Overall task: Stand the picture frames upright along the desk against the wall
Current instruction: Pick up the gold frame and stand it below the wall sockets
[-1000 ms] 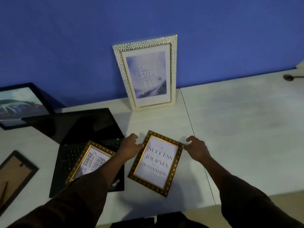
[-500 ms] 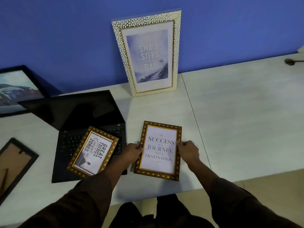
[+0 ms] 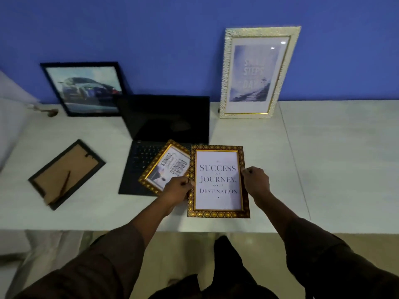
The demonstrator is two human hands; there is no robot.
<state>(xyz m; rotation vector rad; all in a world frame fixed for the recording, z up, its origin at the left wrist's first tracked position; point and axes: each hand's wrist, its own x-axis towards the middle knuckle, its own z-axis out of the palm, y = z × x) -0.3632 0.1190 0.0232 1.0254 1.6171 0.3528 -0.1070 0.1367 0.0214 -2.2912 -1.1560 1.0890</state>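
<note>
Against the blue wall (image 3: 151, 29) on the pale desk (image 3: 334, 158), the white frame (image 3: 257, 72) and car picture (image 3: 86, 89) lean, while left hand (image 3: 177, 188) and right hand (image 3: 257, 182) pinch the gold "Success" frame (image 3: 218, 180) by its sides near the front edge.

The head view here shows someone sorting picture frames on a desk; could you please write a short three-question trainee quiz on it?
1. True or false: the white-framed picture leans upright against the blue wall.
2. Which frame do the left hand and right hand grip? A) the car picture B) the Success frame C) the face-down frame
3. What does the other gold frame partly lie on?

Key: 1 true; 2 B; 3 the laptop.
</note>
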